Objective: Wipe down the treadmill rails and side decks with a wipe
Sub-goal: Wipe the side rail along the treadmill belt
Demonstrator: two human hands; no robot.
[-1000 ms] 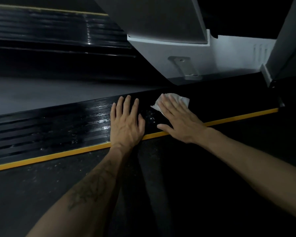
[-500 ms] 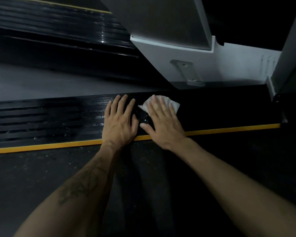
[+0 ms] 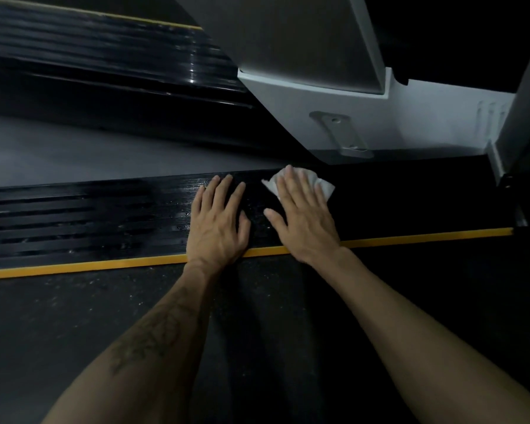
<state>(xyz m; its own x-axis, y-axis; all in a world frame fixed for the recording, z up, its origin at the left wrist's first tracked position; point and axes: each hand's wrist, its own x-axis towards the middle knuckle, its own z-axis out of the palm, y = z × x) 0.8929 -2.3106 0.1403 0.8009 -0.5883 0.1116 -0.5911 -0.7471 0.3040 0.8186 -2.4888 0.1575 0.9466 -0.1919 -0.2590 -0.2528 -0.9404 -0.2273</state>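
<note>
A black ribbed side deck with a yellow edge stripe runs across the view. My right hand lies flat on it with straight fingers, pressing a white wipe whose edges show beyond the fingertips. My left hand rests flat on the deck just to the left, fingers straight, holding nothing. Wet streaks shine on the ribs by my left hand.
The grey treadmill belt lies beyond the deck. A white motor cover with a grey bracket rises at the upper right. The far side deck crosses the top left. Dark speckled floor lies under my forearms.
My right hand has slid the wipe leftward along the deck, closer to my left hand. The left hand has stayed flat in nearly the same place.
</note>
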